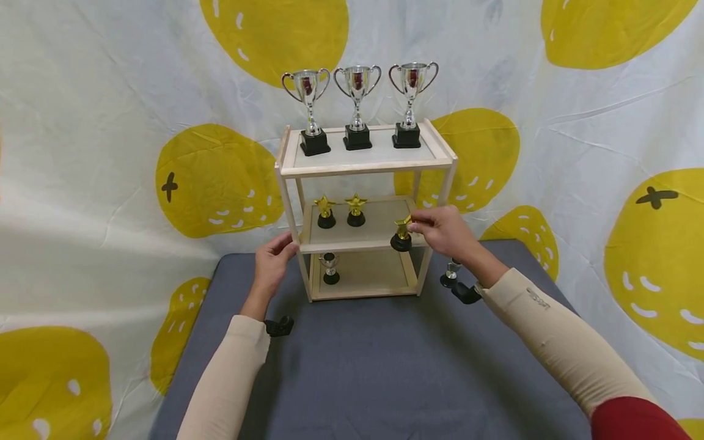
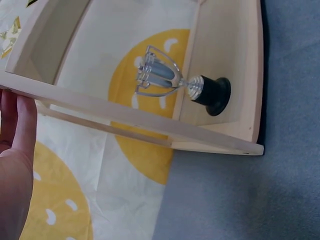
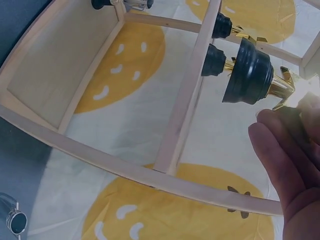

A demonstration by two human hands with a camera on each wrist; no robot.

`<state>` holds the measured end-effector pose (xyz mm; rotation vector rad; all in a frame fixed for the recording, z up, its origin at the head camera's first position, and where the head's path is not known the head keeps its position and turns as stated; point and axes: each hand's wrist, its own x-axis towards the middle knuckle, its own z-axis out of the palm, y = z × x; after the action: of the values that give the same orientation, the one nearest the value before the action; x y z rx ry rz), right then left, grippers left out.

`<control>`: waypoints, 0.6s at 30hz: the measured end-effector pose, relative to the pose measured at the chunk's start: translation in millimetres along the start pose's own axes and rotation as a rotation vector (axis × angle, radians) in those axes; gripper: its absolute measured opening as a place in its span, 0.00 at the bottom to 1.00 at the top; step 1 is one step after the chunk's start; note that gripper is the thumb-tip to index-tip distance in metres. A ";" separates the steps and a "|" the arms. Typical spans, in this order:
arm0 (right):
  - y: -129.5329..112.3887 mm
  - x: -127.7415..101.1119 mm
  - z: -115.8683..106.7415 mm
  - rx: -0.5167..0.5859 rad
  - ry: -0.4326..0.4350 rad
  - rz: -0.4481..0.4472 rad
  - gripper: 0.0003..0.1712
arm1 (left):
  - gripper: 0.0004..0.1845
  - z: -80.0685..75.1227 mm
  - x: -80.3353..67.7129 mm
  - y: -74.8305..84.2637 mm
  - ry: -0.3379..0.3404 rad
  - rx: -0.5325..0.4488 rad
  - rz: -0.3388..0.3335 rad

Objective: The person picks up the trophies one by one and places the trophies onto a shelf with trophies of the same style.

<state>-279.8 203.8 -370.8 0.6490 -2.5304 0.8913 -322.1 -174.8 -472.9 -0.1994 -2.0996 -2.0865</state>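
My right hand (image 1: 444,229) pinches a small gold star trophy (image 1: 402,235) by its star, its black base downward, in front of the middle shelf's right part. The right wrist view shows that trophy's black base (image 3: 248,75) beside my fingers. My left hand (image 1: 271,266) touches the left post of the wooden shelf unit (image 1: 363,246) with fairly straight fingers; their tips are partly hidden by the post (image 2: 100,102). Two more star trophies (image 1: 326,214) stand on the middle shelf. A small silver cup (image 1: 330,269) stands at the bottom shelf's left.
Three tall silver cups (image 1: 357,101) on black bases line the top shelf. Another small silver cup (image 1: 450,275) stands on the grey cloth-covered table (image 1: 357,366) right of the unit, partly behind my right wrist. A fruit-print curtain (image 1: 110,153) hangs behind.
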 end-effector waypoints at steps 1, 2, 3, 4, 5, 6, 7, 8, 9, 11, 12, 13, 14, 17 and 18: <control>-0.3 1.5 0.1 0.000 -0.002 0.000 0.04 | 0.21 -0.1 0.0 0.4 0.002 -0.001 -0.002; -0.5 2.9 0.3 0.001 0.000 -0.001 0.04 | 0.21 0.0 0.1 0.9 0.002 0.001 -0.003; -0.4 4.2 0.6 -0.002 0.002 -0.002 0.04 | 0.21 -0.2 0.3 1.1 0.002 0.005 -0.004; -0.2 5.5 1.2 -0.006 0.006 -0.006 0.04 | 0.21 -0.3 0.1 1.4 0.002 0.005 -0.004; 0.2 6.7 1.9 -0.011 0.009 -0.009 0.04 | 0.21 -0.4 0.0 1.4 0.002 0.002 -0.005; 0.2 7.8 2.5 -0.013 0.010 -0.011 0.04 | 0.21 -0.4 0.0 1.4 0.003 -0.002 -0.006; 0.2 9.0 3.2 -0.015 0.011 -0.011 0.04 | 0.21 -0.4 0.0 1.4 0.004 0.002 -0.007; 0.1 10.2 3.8 -0.018 0.010 -0.012 0.04 | 0.22 -0.6 0.3 1.1 0.004 -0.001 -0.010; 0.0 11.4 4.3 -0.020 0.008 -0.008 0.04 | 0.22 -0.9 0.7 0.7 0.004 -0.002 -0.012; -0.4 13.7 5.4 -0.018 0.003 0.008 0.05 | 0.23 -1.0 1.6 0.2 0.002 0.005 -0.015; -1.2 14.8 5.6 -0.013 -0.001 0.020 0.05 | 0.23 -1.1 2.2 -0.2 0.001 0.010 -0.016; -1.5 15.8 6.0 -0.012 -0.008 0.037 0.05 | 0.23 -1.2 2.6 -0.5 0.000 0.012 -0.018; -1.7 16.9 6.5 -0.011 -0.015 0.054 0.06 | 0.23 -1.2 3.0 -0.8 -0.002 0.010 -0.018; -3.2 20.0 7.6 -0.002 -0.036 0.109 0.07 | 0.22 -0.9 2.9 -1.0 -0.002 0.008 -0.017; -3.8 20.8 7.8 0.001 -0.042 0.125 0.08 | 0.22 -0.9 2.7 -1.1 -0.001 0.007 -0.017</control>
<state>-296.4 189.8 -364.5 0.5199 -2.6327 0.9302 -324.9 -175.8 -473.3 -0.1826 -2.1158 -2.0887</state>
